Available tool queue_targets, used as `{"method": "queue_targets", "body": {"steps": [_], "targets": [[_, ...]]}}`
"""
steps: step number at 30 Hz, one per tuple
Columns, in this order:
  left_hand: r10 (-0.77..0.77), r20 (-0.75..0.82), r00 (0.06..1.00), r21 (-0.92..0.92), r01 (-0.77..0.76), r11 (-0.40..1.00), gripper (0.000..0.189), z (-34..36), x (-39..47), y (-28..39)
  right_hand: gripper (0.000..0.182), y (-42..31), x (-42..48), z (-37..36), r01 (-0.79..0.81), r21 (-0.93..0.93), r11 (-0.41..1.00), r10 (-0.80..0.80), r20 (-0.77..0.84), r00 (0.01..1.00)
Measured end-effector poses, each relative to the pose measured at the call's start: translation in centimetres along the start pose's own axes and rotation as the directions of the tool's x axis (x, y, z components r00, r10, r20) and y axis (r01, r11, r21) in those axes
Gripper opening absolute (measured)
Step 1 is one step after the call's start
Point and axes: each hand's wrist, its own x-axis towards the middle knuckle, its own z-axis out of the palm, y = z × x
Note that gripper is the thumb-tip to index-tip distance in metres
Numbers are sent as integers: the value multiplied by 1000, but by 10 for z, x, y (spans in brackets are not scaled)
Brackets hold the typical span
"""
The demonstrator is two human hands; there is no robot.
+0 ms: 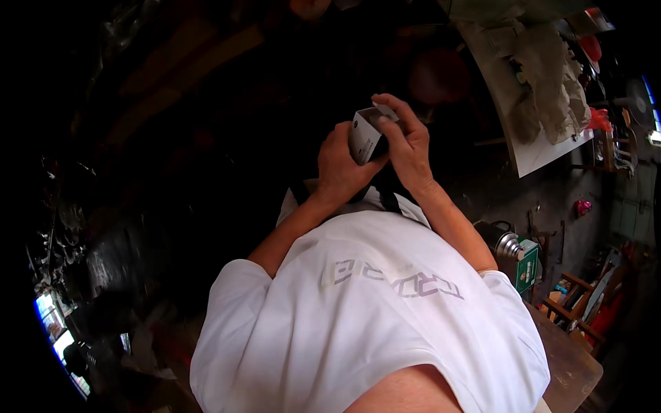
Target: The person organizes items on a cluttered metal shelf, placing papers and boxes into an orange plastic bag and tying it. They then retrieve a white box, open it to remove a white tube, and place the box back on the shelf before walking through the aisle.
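Note:
A small white cardboard box (364, 135) with dark print is held up in front of my body. My left hand (340, 164) grips it from the left and below, its thumb along the near side. My right hand (410, 142) is at the box's upper right end, with thumb and index finger on a raised flap (387, 111). The end under the flap looks open, but the fingers cover most of it. What is inside cannot be made out.
Crumpled brown paper (550, 82) lies on a pale sheet (534, 157) at upper right. A metal flask (508, 244) and a green carton (526, 266) stand beyond my right elbow, near a brown tabletop (565, 361). A dim red round thing (439, 77) is ahead; the left side is very dark.

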Motion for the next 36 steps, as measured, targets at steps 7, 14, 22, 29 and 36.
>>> {"method": "queue_targets", "body": {"steps": [7, 14, 22, 29, 36], "targets": [[-156, 133, 979, -142, 175, 974, 70, 3, 2, -3, 30, 4, 5, -4, 38, -47, 998, -36, 49, 998], [-154, 185, 970, -101, 175, 979, 75, 4, 6, -5, 24, 0, 4, -8, 137, -250, 958, -107, 131, 986], [11, 405, 914, -52, 11, 999, 75, 38, 4, 6, 28, 18, -40, -48, -95, -137, 986, 73, -160, 984], [29, 334, 942, -53, -11, 999, 77, 40, 4, -2, 35, 22, -31, -42, -146, -114, 983, 104, -314, 944], [10, 247, 969, -49, 2, 999, 74, 35, 7, 0, 31, 19, -18, -38, -155, -216, 964, 111, -205, 972]]}}
